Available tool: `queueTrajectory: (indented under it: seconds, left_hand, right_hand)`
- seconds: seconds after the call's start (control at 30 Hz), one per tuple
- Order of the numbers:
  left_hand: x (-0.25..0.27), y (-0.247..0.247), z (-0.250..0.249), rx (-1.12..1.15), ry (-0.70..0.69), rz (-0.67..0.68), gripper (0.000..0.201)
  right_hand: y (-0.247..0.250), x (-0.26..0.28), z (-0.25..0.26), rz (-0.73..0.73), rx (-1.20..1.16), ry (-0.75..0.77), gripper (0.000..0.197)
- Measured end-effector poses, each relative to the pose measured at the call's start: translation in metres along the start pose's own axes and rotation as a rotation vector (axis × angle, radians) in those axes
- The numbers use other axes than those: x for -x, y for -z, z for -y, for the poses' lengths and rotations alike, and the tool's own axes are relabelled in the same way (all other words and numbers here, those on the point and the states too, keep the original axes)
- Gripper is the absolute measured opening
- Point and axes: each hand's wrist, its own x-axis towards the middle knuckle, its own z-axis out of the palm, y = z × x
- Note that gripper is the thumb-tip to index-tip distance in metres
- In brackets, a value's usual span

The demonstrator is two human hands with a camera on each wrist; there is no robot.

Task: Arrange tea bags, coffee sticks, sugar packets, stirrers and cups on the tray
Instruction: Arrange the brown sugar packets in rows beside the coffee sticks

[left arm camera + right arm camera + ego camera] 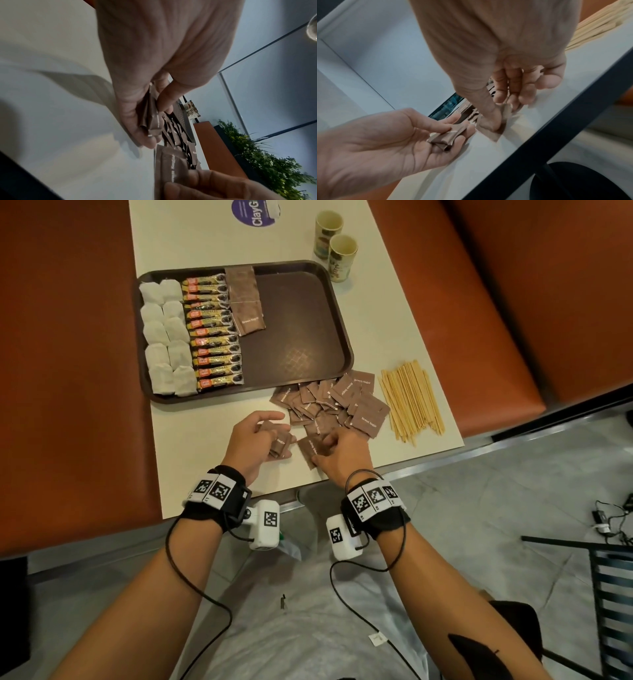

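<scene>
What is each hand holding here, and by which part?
Left hand: small stack of sugar packets, pinched across its near end. Right hand: single packet, gripped at its right edge.

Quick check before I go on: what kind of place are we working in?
Probably a café or canteen: orange padded bench seats flank a narrow cream table holding a dark brown plastic serving tray and printed paper cups.

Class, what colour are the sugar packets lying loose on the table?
Brown, with small white lettering; the sugar packets show best in the head view.
</scene>
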Motion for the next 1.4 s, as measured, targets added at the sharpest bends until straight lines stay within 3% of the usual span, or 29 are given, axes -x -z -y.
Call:
queueTrajectory:
  seconds: [0.1, 0.2, 0.33, 0.5, 0.7, 0.87, 1.03, 1.2, 1.4]
  left_hand:
    - [0.0, 0.0, -0.001, -0.004, 0.008, -0.013, 0.034]
    - [0.0, -0.001, -0.002, -0.009, -0.015, 0.022, 0.017]
    - [0.001, -0.001, -0.001, -0.076, -0.033, 0.104, 0.023]
    - [-0.001, 0.001, -0.001, -0.076, -0.02, 0.037, 0.014]
    - [-0.001, 0.012, -0.006, 0.049, 0.005, 0.029, 0.021]
    - [-0.002, 0.018, -0.006, 0.056, -0.009, 0.026, 0.043]
    - [-0.002, 0.019, -0.008, 0.034, 0.002, 0.046, 0.041]
    - [-0.004, 0.022, -0.01, 0.013, 0.004, 0.046, 0.041]
    - [-0.004, 0.024, -0.011, 0.015, 0.011, 0.048, 0.039]
  right_hand:
    - [0.003, -0.004, -0.003, -0.025, -0.129, 0.02, 0.023]
    - [0.009, -0.005, 0.002, -0.038, -0.282, 0.063, 0.021]
    - [0.008, -0.005, 0.012, -0.018, -0.344, 0.144, 0.021]
    - [0.01, -0.013, 0.011, -0.083, -0.256, 0.143, 0.008]
    - [0.0, -0.027, 0.002, -0.23, 0.192, 0.037, 0.055]
    - [0.004, -0.029, 0.01, -0.196, 0.236, -0.052, 0.032]
    - [0.005, -0.032, 0.011, -0.125, 0.171, -0.126, 0.016]
    - [0.005, -0.03, 0.008, -0.197, 0.129, -0.103, 0.029]
    - [0.011, -0.03, 0.02, -0.162, 0.225, -0.12, 0.016]
